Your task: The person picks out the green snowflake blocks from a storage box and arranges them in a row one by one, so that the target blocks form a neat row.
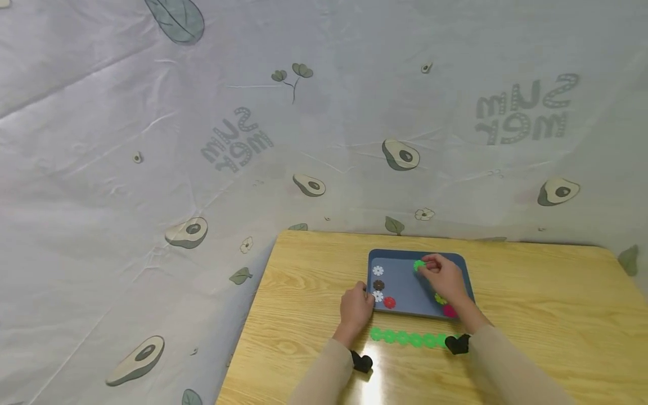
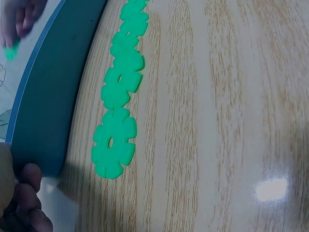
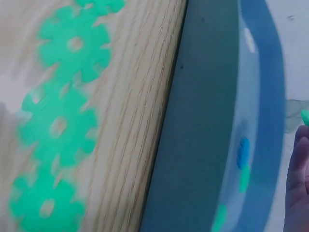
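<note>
The tray [image 1: 405, 281] sits toward the far edge of the table [image 1: 293, 292], where both hands can reach it. Off its near edge lies the row [image 1: 416, 340] of green flower pieces, each touching the next, roughly parallel to that edge; I'd guess it's put there to be close by yet apart from the loose ones. Those are in the tray: two white ones [image 1: 377, 270], a brown one [image 1: 378, 285] and a red one [image 1: 389, 302] by the left edge, and a yellow one [image 1: 440, 299] and a pink one [image 1: 450, 310] near the close right corner (the right hand and forearm partly cover these two).

The left hand [image 1: 356, 308] has its fingers curled about the tray at the near left corner, probably to stop it sliding. The right hand [image 1: 445, 279] pinches a green piece [image 1: 418, 265] between thumb and fingers over the tray, toward its far edge; such a thin disc seems to call for fingertips only. That forearm slants in across the near right corner, fingers pointing left, while the left forearm comes up from the table's near side.
</note>
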### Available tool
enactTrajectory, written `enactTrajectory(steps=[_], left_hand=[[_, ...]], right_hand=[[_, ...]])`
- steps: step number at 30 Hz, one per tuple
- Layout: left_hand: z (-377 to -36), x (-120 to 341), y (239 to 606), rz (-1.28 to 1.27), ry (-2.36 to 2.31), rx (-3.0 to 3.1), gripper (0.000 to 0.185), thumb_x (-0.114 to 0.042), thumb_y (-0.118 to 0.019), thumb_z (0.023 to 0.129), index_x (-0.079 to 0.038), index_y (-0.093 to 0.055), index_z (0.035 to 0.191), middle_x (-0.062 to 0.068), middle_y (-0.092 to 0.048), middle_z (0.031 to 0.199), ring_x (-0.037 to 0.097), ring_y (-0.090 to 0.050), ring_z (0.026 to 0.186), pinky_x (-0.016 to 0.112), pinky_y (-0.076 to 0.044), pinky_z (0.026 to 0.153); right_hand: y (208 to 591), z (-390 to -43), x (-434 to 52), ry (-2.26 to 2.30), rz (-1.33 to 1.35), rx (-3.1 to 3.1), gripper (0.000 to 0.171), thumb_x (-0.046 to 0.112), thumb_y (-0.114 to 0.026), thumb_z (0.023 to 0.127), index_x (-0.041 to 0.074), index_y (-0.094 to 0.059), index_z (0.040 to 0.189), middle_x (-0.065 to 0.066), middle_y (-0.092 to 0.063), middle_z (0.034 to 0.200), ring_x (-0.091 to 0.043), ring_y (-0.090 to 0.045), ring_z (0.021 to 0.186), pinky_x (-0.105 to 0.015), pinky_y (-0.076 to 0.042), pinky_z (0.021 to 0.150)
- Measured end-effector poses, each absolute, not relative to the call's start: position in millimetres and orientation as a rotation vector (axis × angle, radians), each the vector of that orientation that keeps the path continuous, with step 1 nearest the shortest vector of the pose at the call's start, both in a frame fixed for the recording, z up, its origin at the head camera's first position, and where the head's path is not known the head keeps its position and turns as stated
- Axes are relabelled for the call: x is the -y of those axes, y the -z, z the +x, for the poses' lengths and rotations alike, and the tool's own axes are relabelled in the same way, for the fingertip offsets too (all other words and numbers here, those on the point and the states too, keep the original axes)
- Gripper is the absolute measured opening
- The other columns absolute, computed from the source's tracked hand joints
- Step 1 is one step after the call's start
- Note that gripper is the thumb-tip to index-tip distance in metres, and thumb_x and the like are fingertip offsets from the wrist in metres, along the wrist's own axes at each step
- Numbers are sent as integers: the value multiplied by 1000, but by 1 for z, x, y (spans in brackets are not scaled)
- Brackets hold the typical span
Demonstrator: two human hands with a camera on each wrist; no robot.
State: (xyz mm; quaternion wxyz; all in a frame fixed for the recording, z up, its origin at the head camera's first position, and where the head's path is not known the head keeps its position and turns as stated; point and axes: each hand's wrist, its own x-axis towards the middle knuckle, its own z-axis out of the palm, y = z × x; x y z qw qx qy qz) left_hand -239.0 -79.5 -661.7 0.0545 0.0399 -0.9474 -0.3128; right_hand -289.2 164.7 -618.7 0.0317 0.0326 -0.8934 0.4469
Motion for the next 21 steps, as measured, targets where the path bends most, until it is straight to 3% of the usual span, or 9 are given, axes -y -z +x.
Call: enactTrajectory(steps=[10,16,21], left_hand=[[-236,79,657,117,935,2863,14,-17,-62,81,-10,-64,92,-3,-53,61,14,-47,51,31,-37,46],[-235,79,657,168,983,2887,11,-18,-61,82,-12,-62,91,-5,-49,58,12,-44,49,29,-35,44],[-236,76,661,154,1000,2893,10,-19,-60,83,-12,-61,91,-6,-49,58,11,-44,50,28,-35,45]], right_hand=[[595,-210,-216,-1361,46,2747,36,35,-64,89,9,-62,114,-6,-63,99,-10,-58,83,-21,-47,67],[613,-166,-244,-1350,-78,2803,41,38,-64,89,6,-62,114,-7,-64,98,-3,-58,79,-20,-47,64],[635,-140,-263,-1295,-196,2946,49,44,-63,88,5,-62,116,-5,-64,97,-9,-57,79,-23,-46,64]])
